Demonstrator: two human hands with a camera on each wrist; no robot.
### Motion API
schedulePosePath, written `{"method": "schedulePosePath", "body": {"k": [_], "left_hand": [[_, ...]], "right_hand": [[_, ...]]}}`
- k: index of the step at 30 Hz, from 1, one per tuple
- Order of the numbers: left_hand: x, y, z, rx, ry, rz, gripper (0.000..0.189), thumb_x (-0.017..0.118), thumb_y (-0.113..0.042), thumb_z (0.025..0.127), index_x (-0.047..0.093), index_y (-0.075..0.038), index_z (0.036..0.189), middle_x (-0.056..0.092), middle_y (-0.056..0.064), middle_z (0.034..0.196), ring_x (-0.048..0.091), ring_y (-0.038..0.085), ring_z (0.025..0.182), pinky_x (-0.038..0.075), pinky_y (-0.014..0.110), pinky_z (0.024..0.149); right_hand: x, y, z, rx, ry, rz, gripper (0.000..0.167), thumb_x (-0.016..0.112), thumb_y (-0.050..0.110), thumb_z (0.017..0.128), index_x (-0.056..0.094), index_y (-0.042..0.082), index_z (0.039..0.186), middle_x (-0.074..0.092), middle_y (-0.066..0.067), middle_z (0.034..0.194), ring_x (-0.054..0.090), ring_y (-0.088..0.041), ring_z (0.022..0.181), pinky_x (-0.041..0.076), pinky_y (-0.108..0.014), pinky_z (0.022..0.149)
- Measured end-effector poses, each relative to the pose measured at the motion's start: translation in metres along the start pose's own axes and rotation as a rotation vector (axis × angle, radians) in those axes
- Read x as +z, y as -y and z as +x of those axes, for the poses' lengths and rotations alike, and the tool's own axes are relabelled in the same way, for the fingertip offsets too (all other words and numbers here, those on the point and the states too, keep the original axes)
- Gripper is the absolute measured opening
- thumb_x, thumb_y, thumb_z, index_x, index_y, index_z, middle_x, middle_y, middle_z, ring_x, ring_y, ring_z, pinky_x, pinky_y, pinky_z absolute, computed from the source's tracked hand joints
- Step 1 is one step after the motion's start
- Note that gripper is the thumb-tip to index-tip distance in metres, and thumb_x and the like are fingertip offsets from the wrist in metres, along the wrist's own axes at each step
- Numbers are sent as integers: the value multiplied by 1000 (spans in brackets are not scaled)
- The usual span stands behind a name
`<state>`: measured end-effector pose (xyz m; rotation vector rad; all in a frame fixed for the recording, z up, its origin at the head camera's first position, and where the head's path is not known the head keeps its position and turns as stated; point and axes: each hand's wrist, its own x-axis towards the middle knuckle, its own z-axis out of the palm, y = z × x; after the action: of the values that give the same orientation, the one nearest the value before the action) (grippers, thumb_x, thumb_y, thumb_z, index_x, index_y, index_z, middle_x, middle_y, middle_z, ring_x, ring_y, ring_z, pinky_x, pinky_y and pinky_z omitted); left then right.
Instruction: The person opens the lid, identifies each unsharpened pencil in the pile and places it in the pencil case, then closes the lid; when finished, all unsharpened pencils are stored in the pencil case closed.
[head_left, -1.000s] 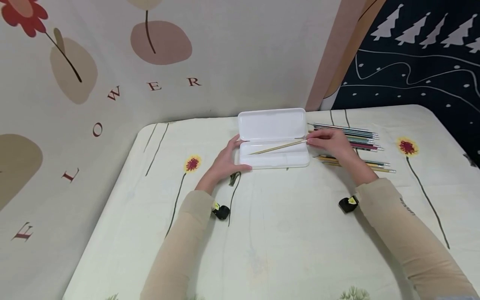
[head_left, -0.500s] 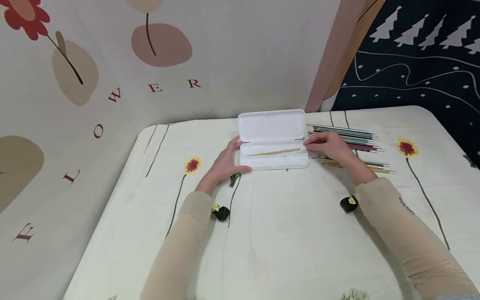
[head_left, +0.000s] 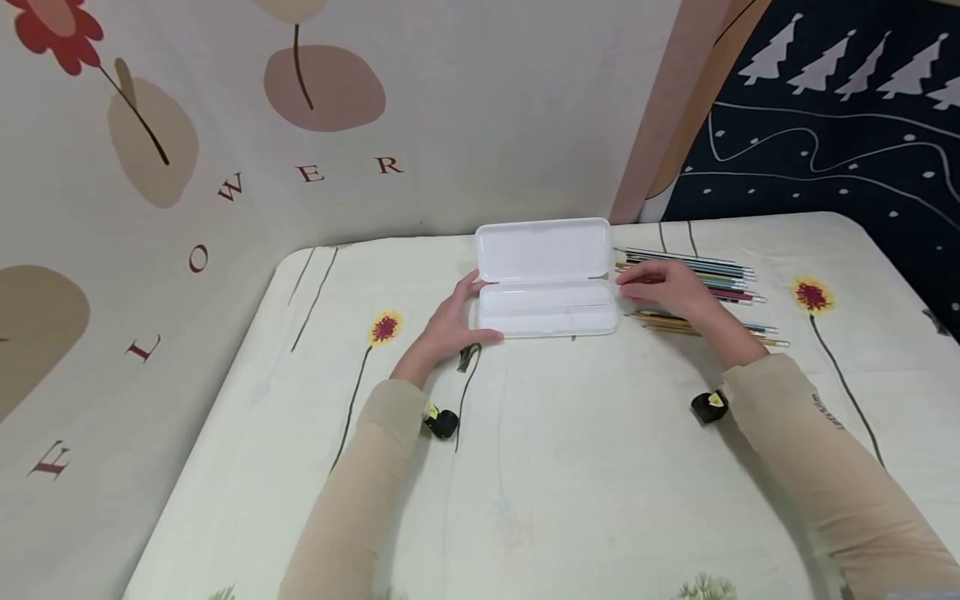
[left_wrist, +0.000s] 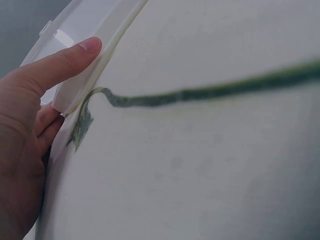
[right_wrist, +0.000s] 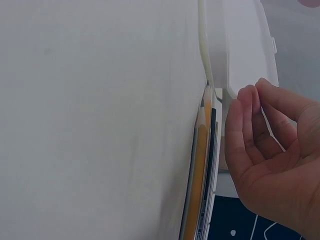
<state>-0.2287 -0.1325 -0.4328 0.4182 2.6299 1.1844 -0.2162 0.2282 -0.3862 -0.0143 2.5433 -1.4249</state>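
One white case (head_left: 551, 292) lay unfolded near the far edge of the table (head_left: 555, 467), its lid (head_left: 543, 250) on the far side and its tray toward the person. The case looked like thin plastic: probably light, stiff along the walls, smooth enough to slide on the cloth, and weakest at the hinge. Its left end seemed the sound place to hold, by the tray rather than the lid, which would likely swing if taken alone.

The left hand (head_left: 450, 325) gripped that end, thumb over the near rim and fingers behind. The right hand (head_left: 660, 283) hung just beside the right end, its fingers loosely bent, tips close together, with nothing showing between them.

Pencils lay to the right in two groups: a far bunch (head_left: 720, 273), partly covered by the right hand, and a near bunch (head_left: 663, 323), its points toward the case. Both lay close to that end, so they stood in the way of any shift rightward; round shafts might roll if nudged. Behind the lid rose a pale hanging (head_left: 487, 192), leaving little room there. A dark hanging (head_left: 817, 142) stood beyond the table's far right corner.
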Motion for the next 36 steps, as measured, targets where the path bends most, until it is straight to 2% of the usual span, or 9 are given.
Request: {"method": "schedulePosePath", "body": {"k": [7,14,19,28,36], "left_hand": [[1,1,2,11,-6,4,115,88,-34,74,12,-21,160,40,4,159,28,26,152,22,50,125],[0,1,2,10,-9,-4,115,88,-33,74,13,-23,160,41,3,159,29,27,151,23,51,124],[1,1,2,21,-12,-9,114,88,-33,74,13,-23,160,41,3,159,30,27,151,24,51,124],[2,3,3,20,-12,-7,113,88,-33,74,14,-23,160,41,4,159,29,27,151,23,51,124],[2,2,3,21,-14,-16,114,88,-32,74,13,-22,160,42,4,158,29,26,151,22,50,125]], "right_hand": [[-8,-1,-5,-24,4,23,36,68,22,95,67,-1,122,67,16,101,61,4,84,55,-14,75],[-15,-5,-7,-31,-1,2,36,67,23,96,67,0,123,68,16,100,63,1,82,56,-16,75],[-22,-10,-10,-20,-13,-14,35,67,25,96,68,2,122,66,20,97,64,1,83,56,-17,76],[-35,-20,-16,-1,-26,-1,38,67,28,96,66,2,124,64,26,93,65,4,84,56,-14,78],[-48,-26,-25,-22,-45,16,38,65,24,97,64,-2,125,62,29,90,64,6,83,54,-10,76]]}}
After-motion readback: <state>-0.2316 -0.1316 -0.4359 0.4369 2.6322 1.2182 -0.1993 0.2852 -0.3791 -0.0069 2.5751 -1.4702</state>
